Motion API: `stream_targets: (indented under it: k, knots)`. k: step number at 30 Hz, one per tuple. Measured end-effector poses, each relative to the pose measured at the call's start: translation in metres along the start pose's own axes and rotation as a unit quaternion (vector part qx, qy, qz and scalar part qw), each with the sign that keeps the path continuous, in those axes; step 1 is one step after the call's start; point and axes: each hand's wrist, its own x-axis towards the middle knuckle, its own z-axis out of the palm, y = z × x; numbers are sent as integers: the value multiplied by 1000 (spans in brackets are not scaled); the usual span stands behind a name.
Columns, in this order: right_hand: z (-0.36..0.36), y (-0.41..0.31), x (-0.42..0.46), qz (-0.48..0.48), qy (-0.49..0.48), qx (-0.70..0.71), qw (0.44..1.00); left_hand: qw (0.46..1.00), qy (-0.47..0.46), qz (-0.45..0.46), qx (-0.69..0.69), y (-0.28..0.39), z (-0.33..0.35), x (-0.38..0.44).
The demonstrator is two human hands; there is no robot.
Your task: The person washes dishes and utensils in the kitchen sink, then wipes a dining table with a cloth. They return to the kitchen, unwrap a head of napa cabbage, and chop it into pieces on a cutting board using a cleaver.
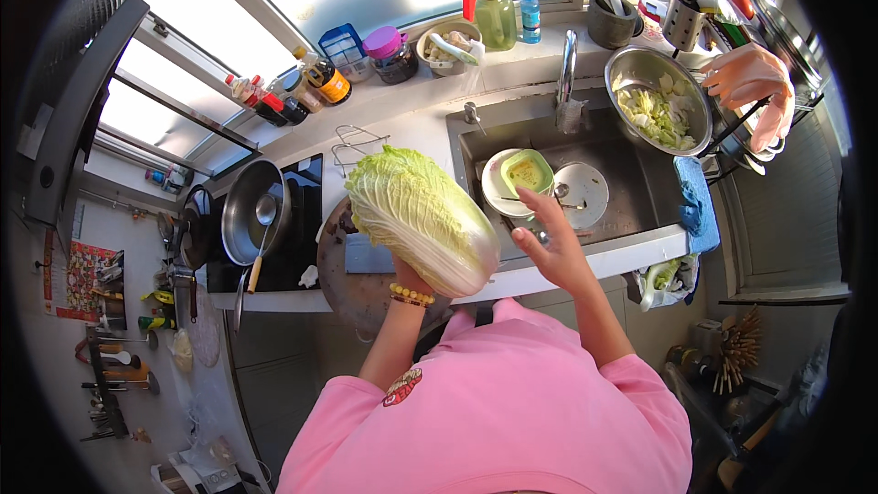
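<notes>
A whole napa cabbage [425, 219] rests in my left hand [409, 279], which supports it from below and is largely hidden by it. Its leafy top points up and left, its pale base toward me. My right hand [552, 247] is raised to the right of the cabbage, fingers apart, holding nothing, in front of the sink's near edge. Beneath the cabbage is a round cutting board [343, 281], with the broad blade of a cleaver [374, 257] lying on it. The cleaver's handle is out of sight.
The steel sink [638, 199] holds stacked dishes, a green square bowl [527, 171] and a plate [590, 185]. Cut cabbage fills part of a steel basin [658, 99] at its right. A wok [255, 213] with a ladle stands left on the cooktop [302, 219]. Bottles [329, 82] line the windowsill.
</notes>
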Motion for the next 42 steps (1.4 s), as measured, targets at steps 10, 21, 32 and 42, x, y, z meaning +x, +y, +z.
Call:
stream_targets:
  k: [10,21,32,42]
  knots:
    - [66,80,27,212,-162,529,805,960,60,-72,263,39,75,-64]
    - [91,82,15,275,-121,737,605,907,166,-35,386,64,47,-67]
    - [104,62,27,296,-144,740,586,946,36,-110,302,56,49,-72]
    - [99,107,26,318,-150,689,634,870,119,-65,474,66,-44,-119]
